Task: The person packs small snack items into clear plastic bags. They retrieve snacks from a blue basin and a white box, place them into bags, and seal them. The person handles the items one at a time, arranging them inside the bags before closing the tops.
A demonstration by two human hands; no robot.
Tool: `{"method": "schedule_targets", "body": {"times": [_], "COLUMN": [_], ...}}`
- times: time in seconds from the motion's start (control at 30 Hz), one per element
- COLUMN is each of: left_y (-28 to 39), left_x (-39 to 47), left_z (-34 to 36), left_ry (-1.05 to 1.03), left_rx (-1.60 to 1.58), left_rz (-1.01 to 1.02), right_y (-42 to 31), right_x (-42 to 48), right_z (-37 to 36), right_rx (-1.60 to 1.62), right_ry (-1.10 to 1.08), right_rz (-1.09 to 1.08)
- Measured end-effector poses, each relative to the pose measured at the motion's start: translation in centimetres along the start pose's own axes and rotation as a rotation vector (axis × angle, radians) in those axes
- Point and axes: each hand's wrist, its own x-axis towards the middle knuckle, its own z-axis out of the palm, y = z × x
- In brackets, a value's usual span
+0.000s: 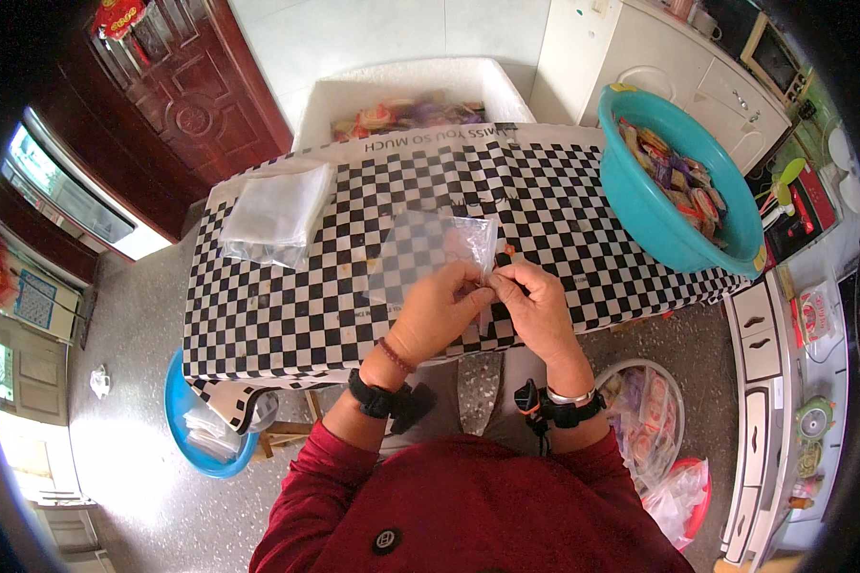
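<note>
Both my hands meet over the near part of a table with a black-and-white checkered tablecloth [279,315]. My left hand [441,304] pinches the edge of a clear plastic bag [419,247], which spreads away from me over the cloth. My right hand [534,301] has thumb and forefinger closed on the same edge, its fingertips nearly touching the left ones. Whether the bag holds anything is hard to tell. A stack of clear plastic bags [276,208] lies at the table's left. At the right end stands a teal plastic basin [674,215] with small wrapped packets [677,179] inside.
Beyond the table is a white foam box [416,75] of wrapped packets. On the floor, a blue basin [222,465] stands left; a basin of bagged packets [677,408] and a red basin [702,508] stand right. Cabinets [756,372] line the right side.
</note>
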Motion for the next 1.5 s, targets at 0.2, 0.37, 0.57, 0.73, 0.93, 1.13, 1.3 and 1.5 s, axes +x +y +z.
{"method": "schedule_targets", "body": {"times": [0.2, 0.37, 0.57, 0.73, 0.93, 1.13, 1.3, 1.5], "left_y": [0.0, -0.1, -0.7, -0.6, -0.4, -1.2, -0.7, -0.3], "left_x": [0.0, 0.1, 0.1, 0.0, 0.0, 0.1, 0.0, 0.0], "left_z": [-0.2, -0.2, -0.2, -0.5, -1.1, -0.9, -0.4, -0.3], "left_ry": [-0.034, -0.046, -0.048, -0.016, 0.068, 0.071, 0.04, 0.005], "left_rx": [-0.109, -0.184, -0.272, -0.311, -0.427, -0.414, -0.398, -0.357], "left_rz": [-0.032, -0.023, -0.061, -0.129, -0.219, -0.171, -0.118, -0.046], "right_y": [0.1, 0.5, 0.2, -0.2, 0.9, 0.4, -0.5, -0.4], "right_x": [0.0, 0.0, -0.1, -0.2, -0.1, 0.0, -0.1, 0.0], "right_z": [0.1, 0.3, 0.0, 0.2, 0.8, 1.2, 0.8, 0.8], "right_rx": [-0.028, -0.012, 0.002, -0.003, -0.051, -0.091, -0.082, -0.101], "right_ry": [0.037, 0.047, 0.017, 0.092, 0.279, 0.268, 0.136, 0.101], "right_rz": [-0.044, -0.067, -0.027, -0.016, -0.029, -0.041, 0.001, -0.035]}}
